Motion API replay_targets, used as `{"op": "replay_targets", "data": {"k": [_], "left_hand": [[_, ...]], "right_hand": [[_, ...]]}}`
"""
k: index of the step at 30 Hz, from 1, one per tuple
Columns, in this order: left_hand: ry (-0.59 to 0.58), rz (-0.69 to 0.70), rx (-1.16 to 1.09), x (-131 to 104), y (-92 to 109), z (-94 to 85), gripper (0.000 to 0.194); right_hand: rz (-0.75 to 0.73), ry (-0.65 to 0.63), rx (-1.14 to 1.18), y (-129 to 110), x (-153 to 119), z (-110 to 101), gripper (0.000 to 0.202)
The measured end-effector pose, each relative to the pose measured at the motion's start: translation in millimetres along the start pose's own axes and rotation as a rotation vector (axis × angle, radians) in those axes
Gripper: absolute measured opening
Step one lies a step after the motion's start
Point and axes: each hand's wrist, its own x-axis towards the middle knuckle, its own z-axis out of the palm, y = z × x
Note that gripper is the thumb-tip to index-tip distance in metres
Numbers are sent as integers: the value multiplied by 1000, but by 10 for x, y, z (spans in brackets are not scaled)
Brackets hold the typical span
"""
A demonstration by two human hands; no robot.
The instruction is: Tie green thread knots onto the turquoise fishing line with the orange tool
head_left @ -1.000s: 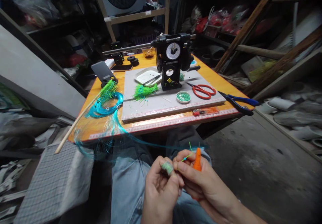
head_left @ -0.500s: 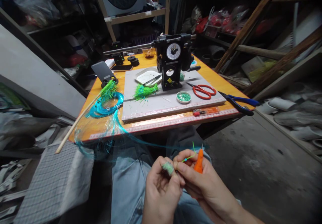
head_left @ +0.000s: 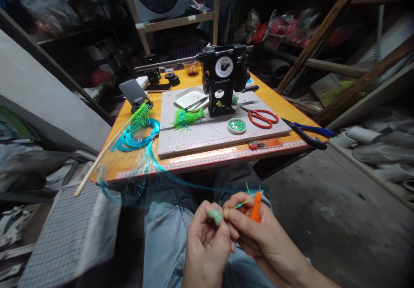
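Note:
My left hand [head_left: 208,245] is closed, with a small pale-green fuzzy piece [head_left: 214,215] between thumb and fingers. My right hand [head_left: 258,232] touches it, pinching a bright green line [head_left: 247,200] that carries a small blue bead [head_left: 239,205]. An orange tool [head_left: 255,208] with a thin metal tip stands up among the right fingers. Both hands are above my lap, in front of the table. Blue-green strands [head_left: 187,183] run from a blue coil [head_left: 129,141] on the table toward the hands.
On the orange table [head_left: 129,169], a grey board [head_left: 168,145] bears a black machine [head_left: 221,81], green bristly pieces [head_left: 187,117], a bead dish [head_left: 236,126] and red-handled scissors [head_left: 263,118]. Blue-handled pliers [head_left: 308,133] overhang the right edge. A wooden stick [head_left: 97,168] juts past the left edge.
The hands hold nearly the same pose; the left fingers and the fuzzy piece have shifted very slightly. The table scene has moved a little to the right in view.

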Motion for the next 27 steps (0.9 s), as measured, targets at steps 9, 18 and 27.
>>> {"op": "replay_targets", "data": {"k": [9, 18, 27], "left_hand": [[11, -8, -8, -24, 44, 42, 31], [9, -9, -11, -25, 57, 64, 32], [2, -16, -29, -27, 51, 48, 30]], "right_hand": [[-5, 11, -4, 12, 9, 4, 30], [-12, -8, 2, 27, 8, -4, 28], [16, 13, 1, 15, -3, 3, 28]]}}
